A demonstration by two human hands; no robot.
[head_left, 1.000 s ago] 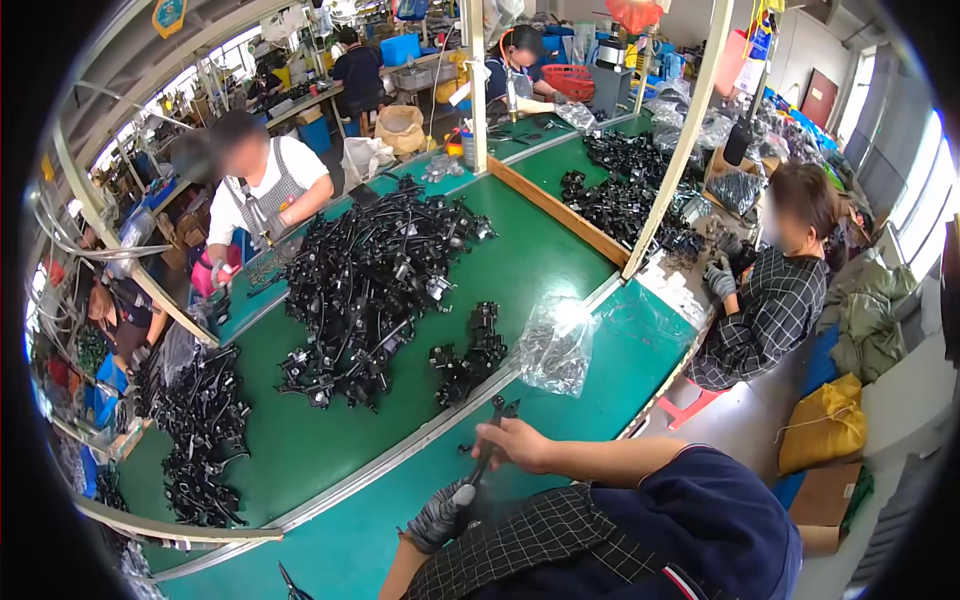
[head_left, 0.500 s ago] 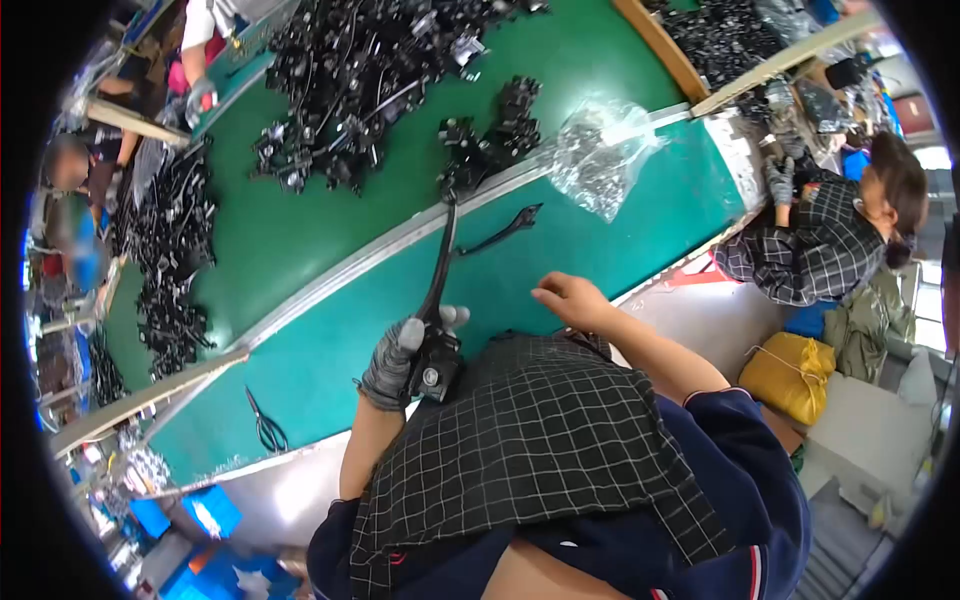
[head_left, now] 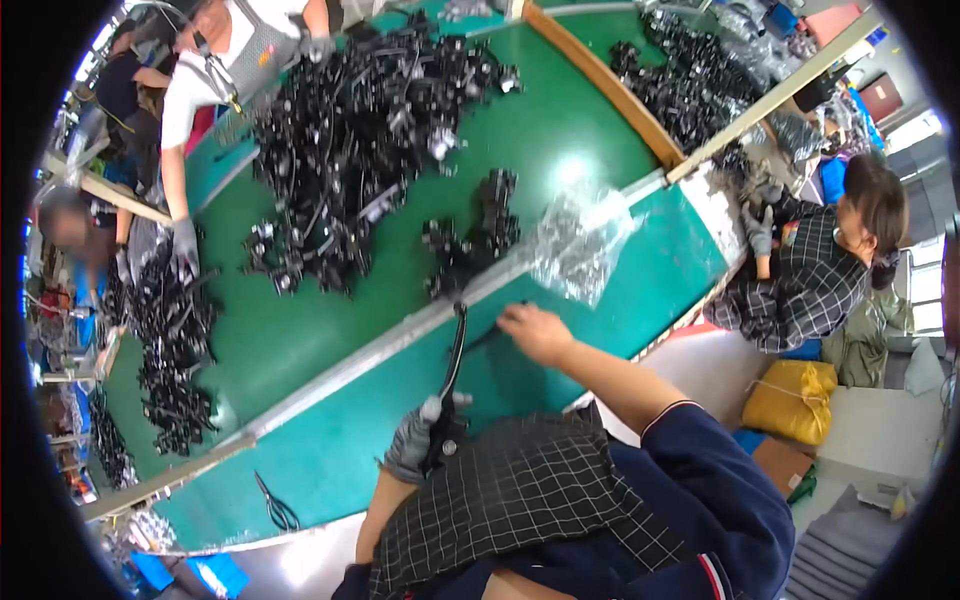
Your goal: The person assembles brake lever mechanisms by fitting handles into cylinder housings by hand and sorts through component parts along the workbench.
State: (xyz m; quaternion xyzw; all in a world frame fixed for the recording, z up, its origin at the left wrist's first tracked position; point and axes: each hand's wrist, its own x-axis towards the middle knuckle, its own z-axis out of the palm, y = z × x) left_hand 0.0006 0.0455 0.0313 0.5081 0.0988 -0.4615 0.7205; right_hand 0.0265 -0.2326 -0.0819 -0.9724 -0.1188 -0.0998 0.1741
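Observation:
My left hand, in a grey glove, grips a black hand lever assembly by its bracket end. Its long curved blade points up toward the metal strip dividing the table. My bare right hand is over a loose black lever lying on the green table. Thumb and fingers are closed at that lever's right end, partly covering it. A small group of black lever brackets sits just beyond the strip.
A large heap of black parts lies at the back, another pile at the left. A clear plastic bag rests across the strip. Black-handled scissors lie front left. Co-workers stand at left; one person sits at right.
My right hand has moved left and forward onto the loose lever. My left hand still holds its lever assembly. The view has shifted, and a co-worker's gloved hand now reaches the left pile.

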